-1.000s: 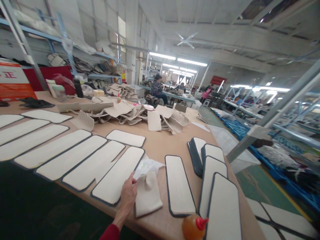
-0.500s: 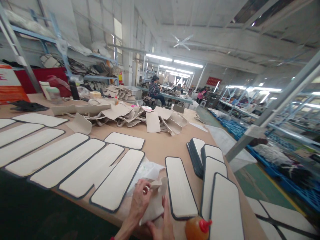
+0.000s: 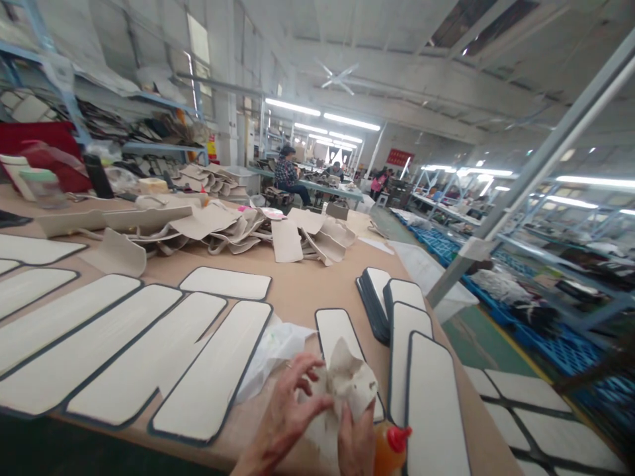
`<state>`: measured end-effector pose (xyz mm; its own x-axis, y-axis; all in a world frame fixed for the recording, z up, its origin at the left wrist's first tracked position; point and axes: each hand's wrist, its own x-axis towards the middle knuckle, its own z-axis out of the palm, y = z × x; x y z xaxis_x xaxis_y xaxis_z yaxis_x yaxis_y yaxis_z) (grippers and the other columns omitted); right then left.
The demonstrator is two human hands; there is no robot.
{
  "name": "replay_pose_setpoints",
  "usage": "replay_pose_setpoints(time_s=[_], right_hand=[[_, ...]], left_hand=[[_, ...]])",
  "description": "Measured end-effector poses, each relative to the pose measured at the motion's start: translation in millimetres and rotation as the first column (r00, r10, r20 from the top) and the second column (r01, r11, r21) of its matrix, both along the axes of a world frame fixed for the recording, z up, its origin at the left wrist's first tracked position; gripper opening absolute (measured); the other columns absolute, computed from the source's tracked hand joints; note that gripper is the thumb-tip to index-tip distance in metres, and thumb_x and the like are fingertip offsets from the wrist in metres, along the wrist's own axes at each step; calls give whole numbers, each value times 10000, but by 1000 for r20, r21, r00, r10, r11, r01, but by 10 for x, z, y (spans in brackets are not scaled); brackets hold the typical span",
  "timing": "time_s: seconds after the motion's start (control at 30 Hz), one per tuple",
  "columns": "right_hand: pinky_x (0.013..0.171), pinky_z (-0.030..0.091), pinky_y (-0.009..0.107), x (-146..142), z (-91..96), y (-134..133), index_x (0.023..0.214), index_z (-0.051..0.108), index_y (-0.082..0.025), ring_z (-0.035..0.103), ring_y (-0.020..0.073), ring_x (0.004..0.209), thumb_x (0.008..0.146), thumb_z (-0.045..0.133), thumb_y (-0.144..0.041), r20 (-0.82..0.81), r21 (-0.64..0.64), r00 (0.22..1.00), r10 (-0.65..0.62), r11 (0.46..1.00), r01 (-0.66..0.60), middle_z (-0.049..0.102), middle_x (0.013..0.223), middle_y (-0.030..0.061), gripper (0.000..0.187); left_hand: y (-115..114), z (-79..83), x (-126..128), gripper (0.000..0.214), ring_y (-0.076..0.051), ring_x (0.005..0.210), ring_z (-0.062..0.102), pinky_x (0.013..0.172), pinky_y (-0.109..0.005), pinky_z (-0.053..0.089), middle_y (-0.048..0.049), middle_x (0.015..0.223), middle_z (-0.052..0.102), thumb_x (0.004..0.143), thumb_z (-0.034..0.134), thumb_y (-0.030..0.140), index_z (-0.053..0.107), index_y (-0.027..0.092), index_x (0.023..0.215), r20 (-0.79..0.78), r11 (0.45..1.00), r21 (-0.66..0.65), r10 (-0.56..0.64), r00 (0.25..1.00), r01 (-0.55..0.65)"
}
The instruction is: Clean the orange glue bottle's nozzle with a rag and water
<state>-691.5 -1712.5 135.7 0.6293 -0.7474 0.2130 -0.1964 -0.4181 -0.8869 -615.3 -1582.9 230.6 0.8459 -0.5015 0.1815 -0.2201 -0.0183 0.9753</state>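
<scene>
At the near edge of the table, right hand pinches one folded beige sheet. Left hand: fingers spread and bent, thumb toward the sheet; contact cannot be told. Sheet lies between the hands, its upper part overlapping one panel in view.

Just right of the right hand: one bottle, amber contents, red cap; fill level hidden. Left of the hands: one white film, crumpled.

Panels, white with dark edging: eight to the left, some cut off by the frame, two of them set crosswise. Stack at right: four tops showing, layers not countable.

Farther out, one pile of beige pieces, too overlapped to count. Far left, three containers: white bottle, green-lidded jar, black flask; contents unclear. Beyond the right edge, one pale bin, contents not readable. Background: three people, one in plaid, seated.
</scene>
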Motion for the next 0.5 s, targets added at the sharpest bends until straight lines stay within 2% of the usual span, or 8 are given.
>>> replay_pose_setpoints(time_s=[0.07,0.1,0.17,0.27,0.33,0.37,0.43,0.5], right_hand=[[881,446,447,-19,191,-108,1362,241,4,516,372,1135,803,380,-540,-30,3,999,-38,999,38,515,1240,272,792],[929,415,448,-28,284,-143,1368,237,-23,475,363,1181,789,400,-538,-31,3,999,-37,999,38,479,1286,256,792],[974,381,440,-48,440,-179,1381,226,-82,441,341,1218,771,445,-517,-5,12,1000,-1,1000,1,454,1326,216,781],[991,383,405,-78,573,-182,1386,241,-141,441,297,1229,755,515,-445,28,67,995,96,993,-98,480,1321,158,752],[1000,383,366,-84,606,-178,1393,236,-160,458,258,1221,745,543,-383,47,124,979,200,971,-205,495,1316,123,751],[1004,381,352,-80,612,-178,1398,225,-163,467,243,1215,738,550,-356,52,152,966,254,954,-259,492,1321,114,761],[1019,362,343,-62,619,-190,1408,199,-161,445,230,1234,716,561,-318,65,180,941,333,924,-339,447,1361,110,797],[1031,344,358,-48,636,-223,1416,172,-160,394,236,1270,692,581,-296,77,191,925,373,905,-381,393,1400,116,843]], left_hand=[[95,-97,193,438,-238,910,565,757,-361,481,-111,1096,574,650,662,292,577,174,1062,-11,987,31,159,987,-159],[129,-168,282,501,-264,980,551,810,-395,469,-132,1154,560,647,665,341,562,162,1103,-60,980,38,198,978,-196],[165,-319,417,629,-296,1096,513,902,-440,425,-175,1248,518,671,636,436,505,123,1201,-242,982,18,187,952,-188],[148,-453,499,666,-291,1226,429,995,-454,343,-176,1358,439,752,523,534,459,120,1270,-480,991,-112,16,877,-79],[115,-431,497,595,-276,1247,411,1015,-434,317,-136,1363,453,771,507,532,514,157,1233,-505,977,-210,-136,852,31],[98,-393,488,552,-269,1224,437,1008,-414,327,-121,1327,498,768,525,519,554,170,1195,-486,960,-258,-228,844,111],[70,-298,457,475,-254,1096,543,940,-360,392,-107,1169,622,738,592,473,629,163,1096,-430,889,-333,-440,788,314],[50,-229,417,403,-211,871,624,796,-290,456,-91,949,697,737,610,440,680,125,978,-407,828,-349,-555,725,438]])
